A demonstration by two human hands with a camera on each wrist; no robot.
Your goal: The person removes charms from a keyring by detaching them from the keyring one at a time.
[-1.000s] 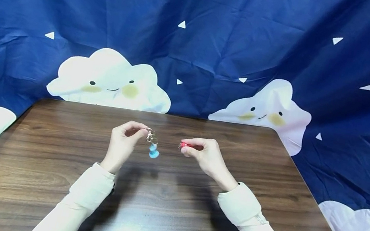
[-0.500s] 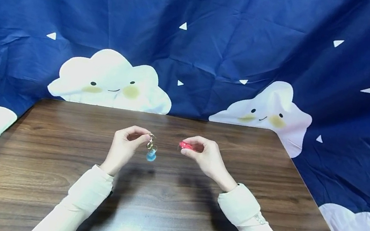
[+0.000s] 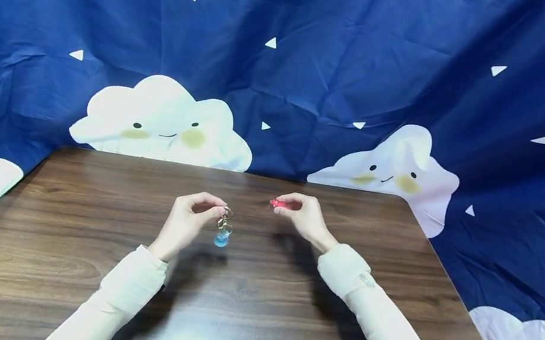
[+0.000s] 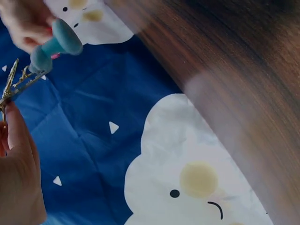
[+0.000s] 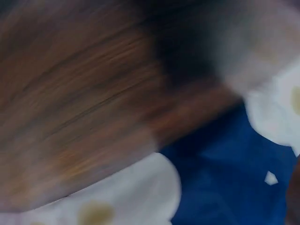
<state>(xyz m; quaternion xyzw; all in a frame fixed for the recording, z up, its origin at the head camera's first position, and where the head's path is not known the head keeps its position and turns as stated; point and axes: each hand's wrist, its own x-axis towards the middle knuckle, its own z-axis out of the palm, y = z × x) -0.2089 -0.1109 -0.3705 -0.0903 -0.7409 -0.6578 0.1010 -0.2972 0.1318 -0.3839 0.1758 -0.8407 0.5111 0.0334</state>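
Note:
My left hand [image 3: 186,222] pinches the top of a gold keychain [image 3: 226,219] between thumb and fingertips. A blue, spool-shaped charm [image 3: 221,238] hangs from it over the table. In the left wrist view this charm [image 4: 55,45] looks teal, with a wide end and a narrow waist, and gold rings [image 4: 18,80] lead to the fingers. My right hand [image 3: 306,218], a little farther back and to the right, pinches a small red object [image 3: 278,203] with light marks; its kind cannot be made out. Only a dark sliver of that hand [image 5: 293,197] shows in the blurred right wrist view.
Both hands are above a brown wood-grain table [image 3: 236,320]. Behind its far edge hangs a blue curtain [image 3: 303,49] printed with white smiling clouds and small triangles. A bright light reflection lies near the front of the tabletop.
My right hand has moved slightly farther back with the red object. My left hand has shifted a little right and nearer, and the charm, swung out to the right earlier, now hangs straight down.

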